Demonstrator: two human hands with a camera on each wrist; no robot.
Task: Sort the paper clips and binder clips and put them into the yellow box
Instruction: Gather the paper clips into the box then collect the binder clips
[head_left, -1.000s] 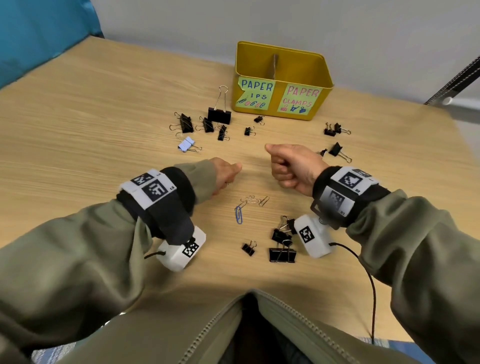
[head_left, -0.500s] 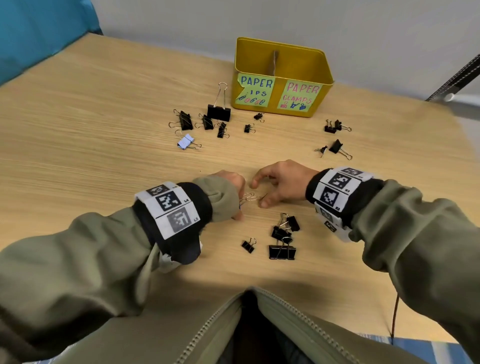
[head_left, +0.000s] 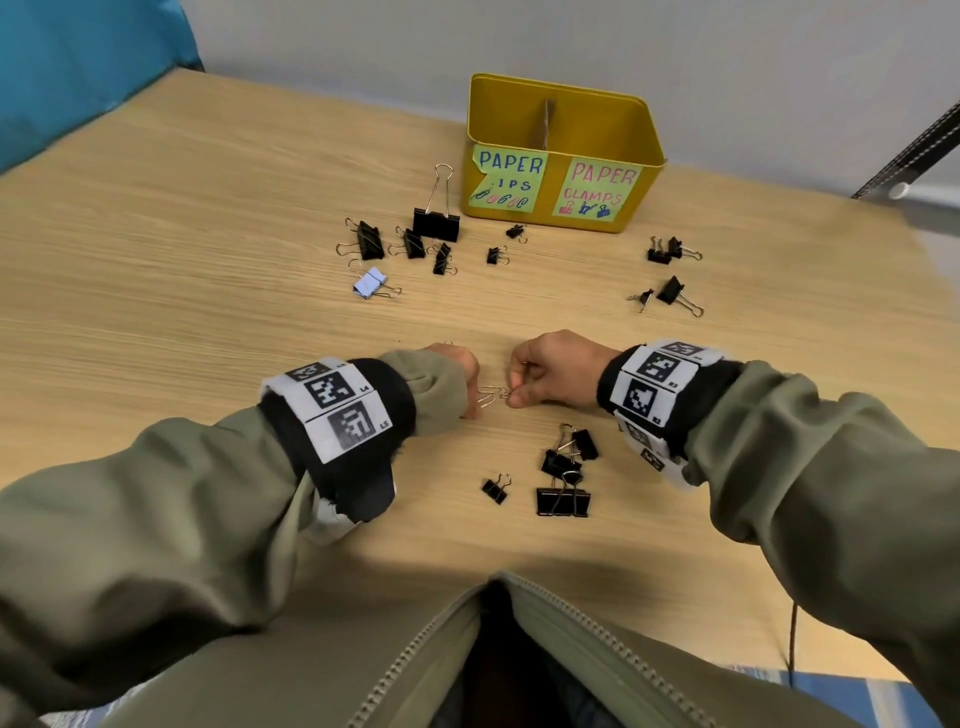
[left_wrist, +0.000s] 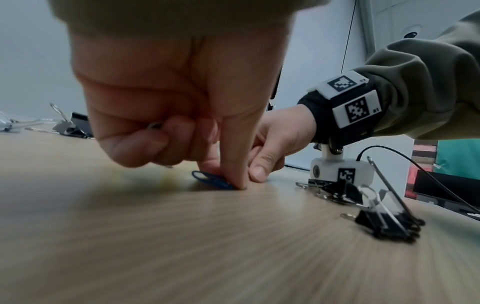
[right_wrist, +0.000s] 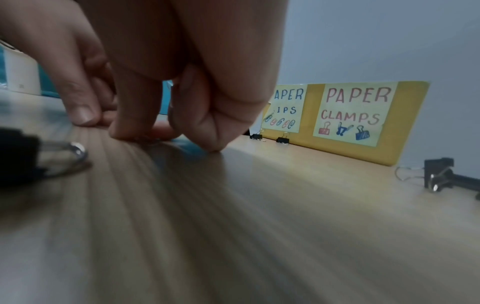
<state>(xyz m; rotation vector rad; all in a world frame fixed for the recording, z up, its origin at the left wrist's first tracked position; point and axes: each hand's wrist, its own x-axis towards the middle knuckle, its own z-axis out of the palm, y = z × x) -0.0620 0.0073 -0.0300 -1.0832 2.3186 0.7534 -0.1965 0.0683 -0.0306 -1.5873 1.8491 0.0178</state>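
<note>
My left hand (left_wrist: 166, 98) is curled, its thumb pressing a blue clip (left_wrist: 213, 181) flat on the table (head_left: 208, 249), long axis toward the camera. My right hand (head_left: 558, 371) pinches a silver clip (head_left: 491, 389) lying crosswise between the hands. The box (head_left: 563, 156) stands at the far edge.

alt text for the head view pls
Both hands meet low on a wooden table, the left hand and right hand picking at silver paper clips. Black binder clips lie scattered around, and a yellow box labelled for clips and clamps stands behind.
</note>
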